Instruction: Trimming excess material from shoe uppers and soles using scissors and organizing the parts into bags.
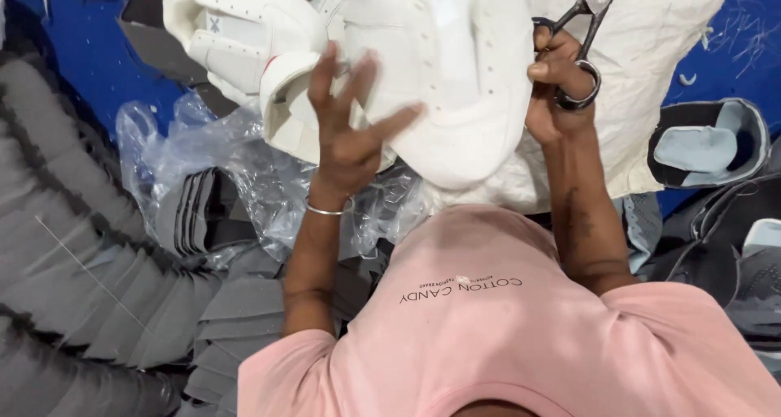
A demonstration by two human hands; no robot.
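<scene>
A white shoe upper (pixel 455 75) lies in front of me on a crumpled white cloth (pixel 651 75). My left hand (pixel 350 132), with a thin metal bangle on the wrist, has its fingers spread against the near side of the shoe and looks blurred from motion. My right hand (pixel 557 91) grips the loop handles of metal scissors (pixel 587 18) at the shoe's right edge, blades pointing up and away. A second white shoe upper (pixel 236 34) sits to the upper left, touching the first.
A clear plastic bag (pixel 220 173) holding flat grey pieces lies left of my arm. Rows of stacked grey cut pieces (pixel 89 254) fill the left side. Grey and light-blue shoe parts (pixel 708 144) rest at the right on a blue surface (pixel 73 43).
</scene>
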